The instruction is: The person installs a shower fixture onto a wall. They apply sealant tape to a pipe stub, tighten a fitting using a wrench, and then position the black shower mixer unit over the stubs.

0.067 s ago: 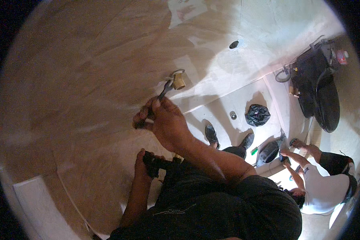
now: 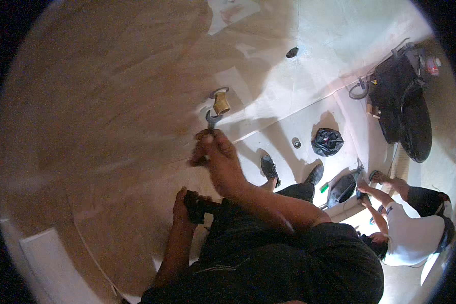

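Observation:
A brass pipe fitting [image 2: 221, 104] sticks out of the wall through a round opening. Closed around an open-end wrench [image 2: 212, 121], my right hand [image 2: 219, 157] is just below it. The wrench's jaws point at the fitting's lower end, and whether they touch it I cannot tell. Lower down on the left, my left hand [image 2: 180, 207] grips a dark object [image 2: 196, 206] close to my body. That object is black and chunky, and the dim light hides its exact kind.
Another hole [image 2: 292, 52] opens in the wall farther right. On the floor lie a black plastic bag [image 2: 327, 142], a small ring-shaped part [image 2: 296, 144] and a green-handled item [image 2: 324, 188]. A co-worker in a white shirt [image 2: 415, 233] bends at right, near black bags [image 2: 397, 101].
My right hand has shifted right, and the wrench has turned more upright. Its jaws have gone from the fitting's left side to beneath its end. My left hand keeps its hold.

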A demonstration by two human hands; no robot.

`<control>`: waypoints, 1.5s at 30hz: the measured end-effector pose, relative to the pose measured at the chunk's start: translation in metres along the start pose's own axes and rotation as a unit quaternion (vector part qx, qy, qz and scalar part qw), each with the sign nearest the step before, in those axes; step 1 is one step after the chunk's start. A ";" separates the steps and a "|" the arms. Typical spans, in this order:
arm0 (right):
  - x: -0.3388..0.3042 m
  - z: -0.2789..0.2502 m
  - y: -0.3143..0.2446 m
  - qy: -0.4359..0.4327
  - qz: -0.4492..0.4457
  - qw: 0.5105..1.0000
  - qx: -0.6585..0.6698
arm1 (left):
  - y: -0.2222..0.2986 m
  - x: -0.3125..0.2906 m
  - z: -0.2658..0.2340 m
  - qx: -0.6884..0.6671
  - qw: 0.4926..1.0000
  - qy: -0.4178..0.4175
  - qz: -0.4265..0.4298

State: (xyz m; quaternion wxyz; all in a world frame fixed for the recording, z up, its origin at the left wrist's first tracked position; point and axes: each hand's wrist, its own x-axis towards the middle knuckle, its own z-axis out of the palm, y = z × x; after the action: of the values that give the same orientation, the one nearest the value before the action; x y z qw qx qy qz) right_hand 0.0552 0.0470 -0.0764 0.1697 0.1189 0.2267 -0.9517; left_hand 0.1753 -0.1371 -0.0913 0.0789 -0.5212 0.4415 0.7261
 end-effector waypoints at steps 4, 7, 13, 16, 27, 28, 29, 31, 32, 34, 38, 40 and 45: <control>0.010 -0.045 -0.036 0.041 -0.199 0.929 -0.308 | -0.002 0.003 0.007 -0.023 0.999 -0.046 0.002; 0.012 -0.048 -0.083 0.070 -0.235 0.838 -0.488 | -0.005 0.014 -0.002 -0.036 0.997 -0.072 -0.008; 0.035 -0.066 -0.118 -0.009 -0.335 0.702 -0.629 | -0.009 0.009 0.018 -0.030 0.998 -0.058 0.000; 0.049 -0.067 -0.128 -0.060 -0.407 0.688 -0.598 | -0.011 0.008 0.022 -0.012 0.998 -0.056 0.006; 0.024 -0.020 -0.216 -0.125 -0.334 0.401 -0.844 | -0.034 0.008 0.030 -0.160 0.979 -0.123 0.014; 0.023 -0.014 -0.223 -0.137 -0.326 0.374 -0.857 | -0.037 0.009 0.032 -0.171 0.979 -0.114 0.013; 0.023 -0.008 -0.230 -0.149 -0.317 0.347 -0.870 | -0.040 0.009 0.033 -0.182 0.978 -0.106 0.012; 0.026 -0.007 -0.236 -0.177 -0.299 0.349 -0.870 | -0.046 0.009 0.034 -0.182 0.976 -0.117 0.009; 0.032 -0.022 -0.232 -0.204 -0.314 0.380 -0.846 | -0.048 0.007 0.037 -0.194 0.974 -0.119 0.004; 0.039 -0.042 -0.223 -0.221 -0.290 0.440 -0.821 | -0.055 0.002 0.046 -0.215 0.969 -0.121 -0.001; 0.038 -0.052 -0.182 -0.178 -0.200 0.629 -0.730 | -0.064 -0.004 0.054 -0.222 0.968 -0.115 0.003; 0.046 -0.062 -0.158 -0.155 -0.197 0.699 -0.670 | -0.066 -0.006 0.053 -0.203 0.976 -0.081 0.001; 0.051 -0.065 -0.157 -0.175 -0.258 0.652 -0.692 | -0.075 -0.011 0.045 -0.224 0.968 -0.105 0.036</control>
State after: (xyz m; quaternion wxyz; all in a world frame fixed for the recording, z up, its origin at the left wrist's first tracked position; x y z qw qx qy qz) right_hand -0.0409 0.1955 -0.0876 -0.0129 -0.2644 0.8069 -0.5280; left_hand 0.1921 -0.0563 -0.1211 -0.0196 -0.4300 0.2754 0.8596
